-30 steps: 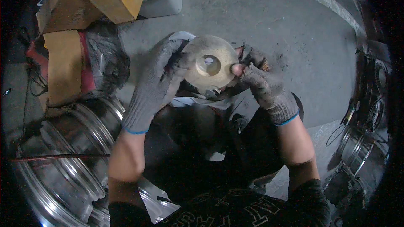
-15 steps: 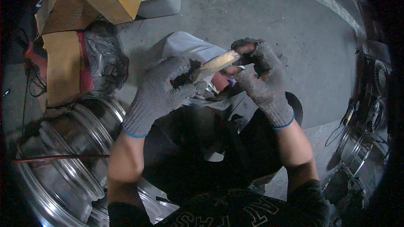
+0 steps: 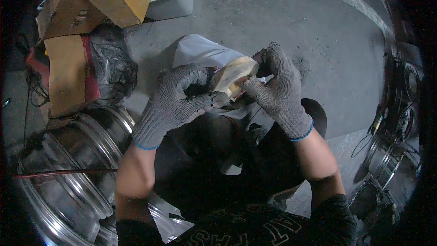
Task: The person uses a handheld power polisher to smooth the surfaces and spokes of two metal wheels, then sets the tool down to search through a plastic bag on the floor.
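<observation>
A pale tan round disc [image 3: 236,70] is held tilted at the middle, between my hands. My left hand [image 3: 175,102], in a worn grey knit glove with a blue cuff, has its fingers curled against the disc's left side. My right hand [image 3: 280,95], gloved alike, pinches the disc on the right with thumb and curled fingers. Beneath and behind the disc lies a white sack [image 3: 202,50], its contents mostly hidden by my hands and the disc. My dark-clad legs are below.
Cardboard boxes [image 3: 68,11], a white plastic bin [image 3: 175,4] and a crumpled dark bag [image 3: 111,70] stand at upper left. Large shiny metal wheel rims [image 3: 75,155] lie at lower left; more wheels [image 3: 382,159] and a cable line the right edge. Grey concrete floor [image 3: 273,9] surrounds the sack.
The disc has turned from facing up, through nearly edge-on, to a tilted view. Both hands have shifted their grip, and more of the white sack shows behind them than a second ago.
</observation>
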Action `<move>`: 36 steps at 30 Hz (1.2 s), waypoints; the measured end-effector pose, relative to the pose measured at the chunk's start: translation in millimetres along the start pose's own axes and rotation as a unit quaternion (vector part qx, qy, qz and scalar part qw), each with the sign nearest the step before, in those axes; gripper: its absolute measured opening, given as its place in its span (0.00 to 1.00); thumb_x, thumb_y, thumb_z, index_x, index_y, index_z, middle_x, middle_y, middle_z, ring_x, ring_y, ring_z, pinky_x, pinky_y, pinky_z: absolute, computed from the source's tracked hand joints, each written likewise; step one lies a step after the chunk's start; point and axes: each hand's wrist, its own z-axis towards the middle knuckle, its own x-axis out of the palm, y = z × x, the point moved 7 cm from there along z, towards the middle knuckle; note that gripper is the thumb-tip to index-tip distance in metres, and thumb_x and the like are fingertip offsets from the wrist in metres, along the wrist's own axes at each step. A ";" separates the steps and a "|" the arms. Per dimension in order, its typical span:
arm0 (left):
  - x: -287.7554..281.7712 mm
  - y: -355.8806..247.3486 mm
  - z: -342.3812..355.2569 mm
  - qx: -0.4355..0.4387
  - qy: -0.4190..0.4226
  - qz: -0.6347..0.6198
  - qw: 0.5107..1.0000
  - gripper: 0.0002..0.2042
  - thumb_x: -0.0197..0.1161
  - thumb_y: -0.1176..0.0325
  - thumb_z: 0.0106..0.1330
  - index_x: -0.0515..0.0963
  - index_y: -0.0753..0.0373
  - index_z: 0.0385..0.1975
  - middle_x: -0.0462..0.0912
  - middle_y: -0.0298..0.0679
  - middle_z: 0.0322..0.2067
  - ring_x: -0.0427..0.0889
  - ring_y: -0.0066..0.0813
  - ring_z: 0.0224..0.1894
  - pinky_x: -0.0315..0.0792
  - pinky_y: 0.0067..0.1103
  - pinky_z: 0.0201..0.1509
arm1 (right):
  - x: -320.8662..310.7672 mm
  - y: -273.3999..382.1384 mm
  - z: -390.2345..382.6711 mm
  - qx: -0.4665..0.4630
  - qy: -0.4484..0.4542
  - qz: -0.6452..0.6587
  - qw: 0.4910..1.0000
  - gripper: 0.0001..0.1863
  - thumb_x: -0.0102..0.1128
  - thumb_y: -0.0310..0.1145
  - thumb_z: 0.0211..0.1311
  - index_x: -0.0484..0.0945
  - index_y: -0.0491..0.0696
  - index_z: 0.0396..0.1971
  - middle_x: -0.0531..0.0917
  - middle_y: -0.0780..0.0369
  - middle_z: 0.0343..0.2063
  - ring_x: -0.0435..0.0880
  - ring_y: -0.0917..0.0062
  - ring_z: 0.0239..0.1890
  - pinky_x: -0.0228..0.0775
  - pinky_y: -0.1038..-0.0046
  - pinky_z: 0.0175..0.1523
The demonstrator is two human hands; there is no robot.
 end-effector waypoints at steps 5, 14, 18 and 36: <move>-0.3 -1.2 0.3 0.032 0.006 -0.004 0.999 0.21 0.79 0.60 0.56 0.83 0.66 0.43 0.87 0.38 0.35 0.85 0.24 0.36 0.79 0.25 0.43 | 0.9 -3.9 -1.1 0.028 0.010 -0.007 1.000 0.23 0.78 0.34 0.46 0.76 0.42 0.39 0.82 0.58 0.33 0.84 0.73 0.35 0.76 0.73 0.41; -0.9 -11.1 -4.2 0.143 -0.073 0.101 0.982 0.16 0.79 0.61 0.54 0.79 0.62 0.28 0.78 0.37 0.22 0.77 0.24 0.23 0.71 0.25 0.28 | -0.8 33.6 -10.6 -0.243 -0.052 -0.069 0.966 0.18 0.74 0.29 0.39 0.81 0.51 0.35 0.80 0.56 0.45 0.79 0.56 0.48 0.74 0.59 0.50; 0.2 -10.7 -7.8 0.137 -0.063 0.113 0.982 0.19 0.78 0.55 0.52 0.78 0.61 0.31 0.78 0.38 0.24 0.79 0.35 0.25 0.75 0.29 0.32 | 1.2 29.7 -9.4 -0.218 -0.036 -0.060 0.973 0.18 0.74 0.29 0.39 0.81 0.51 0.35 0.81 0.56 0.45 0.80 0.56 0.46 0.75 0.59 0.48; -3.8 -17.9 -9.8 0.189 -0.078 0.039 0.978 0.15 0.78 0.63 0.56 0.79 0.64 0.31 0.79 0.33 0.26 0.76 0.20 0.28 0.73 0.21 0.33 | 0.9 47.5 -8.0 -0.253 -0.045 -0.091 0.962 0.15 0.72 0.28 0.43 0.81 0.49 0.34 0.82 0.55 0.44 0.82 0.57 0.43 0.76 0.60 0.45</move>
